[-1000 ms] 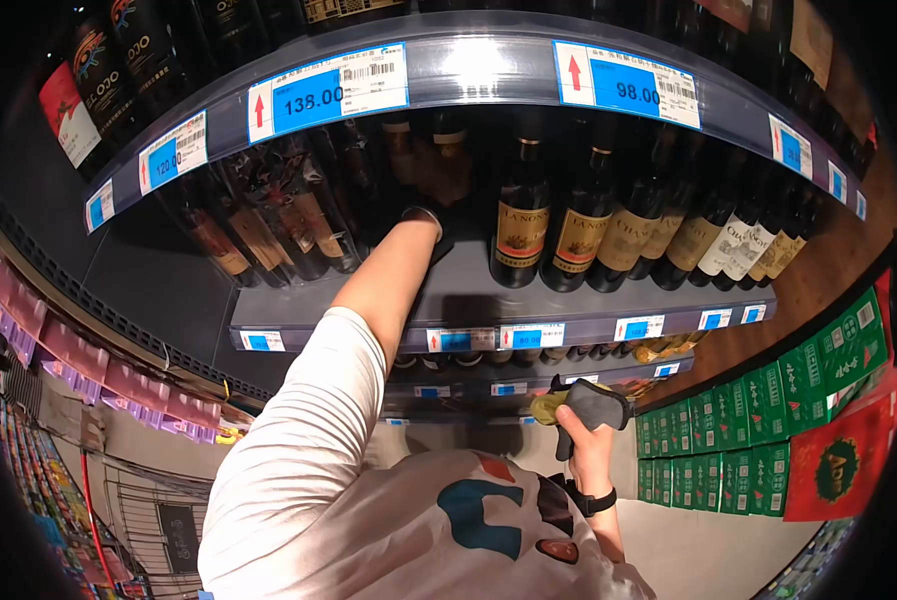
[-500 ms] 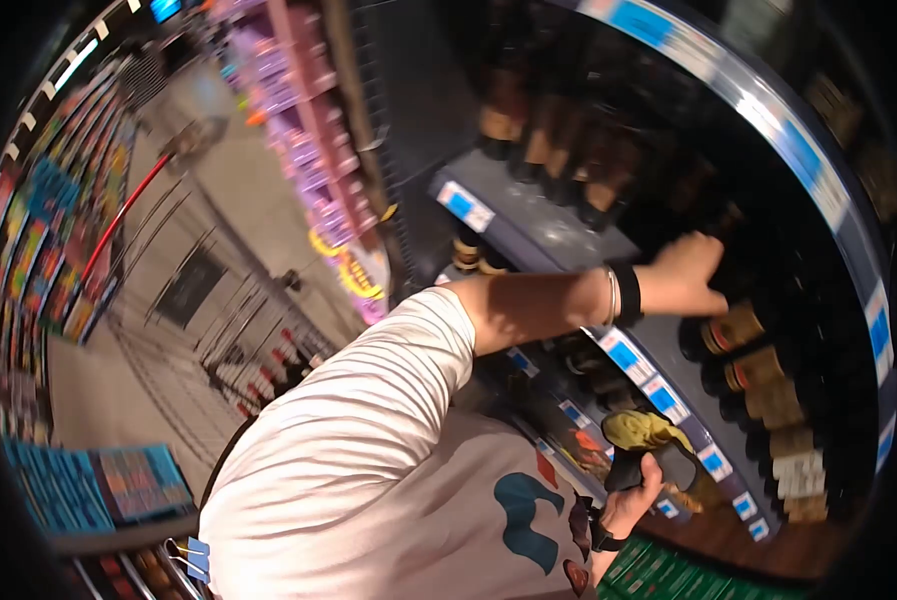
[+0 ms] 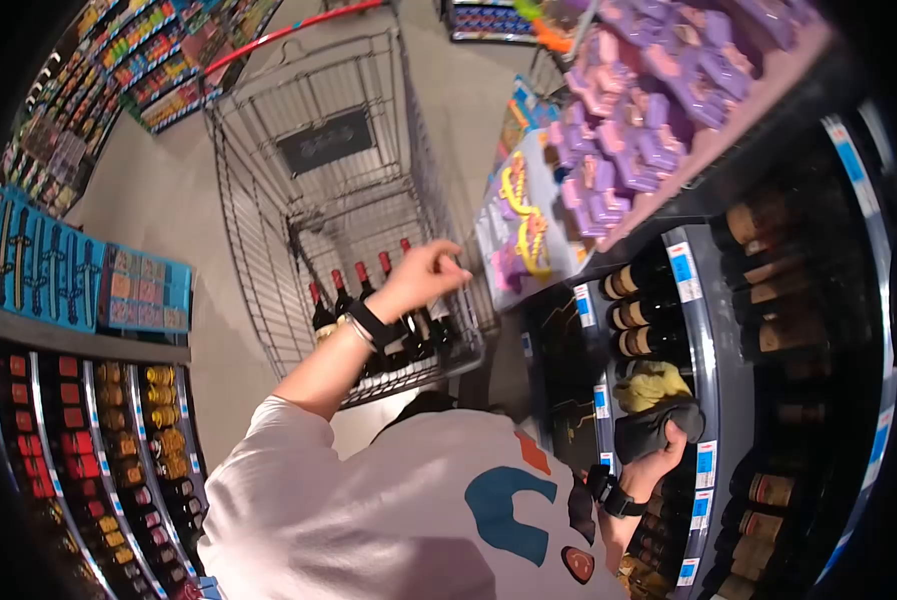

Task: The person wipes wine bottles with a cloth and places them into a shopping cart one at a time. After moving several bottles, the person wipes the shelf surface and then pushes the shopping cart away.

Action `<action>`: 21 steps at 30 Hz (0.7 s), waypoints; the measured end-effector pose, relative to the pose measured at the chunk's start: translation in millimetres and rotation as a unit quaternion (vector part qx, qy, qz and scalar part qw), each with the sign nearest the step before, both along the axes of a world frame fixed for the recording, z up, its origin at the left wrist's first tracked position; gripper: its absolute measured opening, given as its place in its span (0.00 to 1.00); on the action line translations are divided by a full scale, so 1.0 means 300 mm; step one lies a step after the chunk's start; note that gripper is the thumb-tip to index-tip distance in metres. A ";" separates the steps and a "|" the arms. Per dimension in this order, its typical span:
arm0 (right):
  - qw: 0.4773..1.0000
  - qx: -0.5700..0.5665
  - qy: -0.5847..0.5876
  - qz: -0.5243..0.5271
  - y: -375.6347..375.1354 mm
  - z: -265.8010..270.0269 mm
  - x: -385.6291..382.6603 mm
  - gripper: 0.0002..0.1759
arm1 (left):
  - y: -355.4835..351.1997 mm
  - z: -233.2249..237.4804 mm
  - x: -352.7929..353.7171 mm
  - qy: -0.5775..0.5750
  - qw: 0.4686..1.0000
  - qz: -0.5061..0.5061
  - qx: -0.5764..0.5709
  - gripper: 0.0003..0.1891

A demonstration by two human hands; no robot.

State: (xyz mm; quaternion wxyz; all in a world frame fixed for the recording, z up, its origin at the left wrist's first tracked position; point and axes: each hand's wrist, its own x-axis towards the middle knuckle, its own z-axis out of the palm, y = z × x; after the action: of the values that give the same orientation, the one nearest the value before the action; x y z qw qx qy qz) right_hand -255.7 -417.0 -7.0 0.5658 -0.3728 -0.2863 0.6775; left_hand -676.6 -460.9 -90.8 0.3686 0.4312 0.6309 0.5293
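My left hand (image 3: 420, 278), with a black band and a bracelet at the wrist, is over the near end of a shopping cart (image 3: 230, 190). Its fingers are loosely bent with nothing visible in them. Several dark wine bottles (image 3: 324, 318) with red tops stand in the cart, below and beside this hand. At the right, my right hand (image 3: 660, 452), wearing a dark watch, grips a crumpled black-and-yellow cloth bundle (image 3: 652, 388), perhaps a glove. Its fingers are partly hidden behind the bundle, which is in front of shelved bottles (image 3: 640, 312).
Dark bottle shelves (image 3: 706, 380) with price labels run along my right side. A pink and purple toy display (image 3: 623, 150) is beyond them. To the left are blue boxes (image 3: 43, 262) above a shelf of bottles (image 3: 113, 450). The floor (image 3: 148, 215) shows beside the cart.
My view has swung left, bringing the cart toward the middle. My left hand has gone from the bottle shelf to above the cart. My right hand still holds the cloth bundle.
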 end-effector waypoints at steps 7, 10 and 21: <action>0.991 -0.085 -0.093 0.034 0.011 -0.091 -0.169 0.22 | -0.428 -0.518 -0.440 0.144 0.877 0.274 -0.368 0.32; 0.990 -0.117 -0.042 0.058 -0.006 -0.047 -0.259 0.25 | -0.464 -0.567 -0.433 0.043 0.827 0.269 -0.492 0.31; 0.948 0.000 -0.316 -0.035 -0.003 -0.098 -0.250 0.14 | -0.459 -1.101 -0.262 0.138 0.703 0.174 -0.676 0.35</action>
State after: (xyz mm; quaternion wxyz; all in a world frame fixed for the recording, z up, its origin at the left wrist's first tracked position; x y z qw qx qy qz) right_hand -330.6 -417.8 -36.3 0.4701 -0.5774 -0.4374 0.5043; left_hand -755.3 -598.6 -421.0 0.3712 0.0177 0.9270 -0.0497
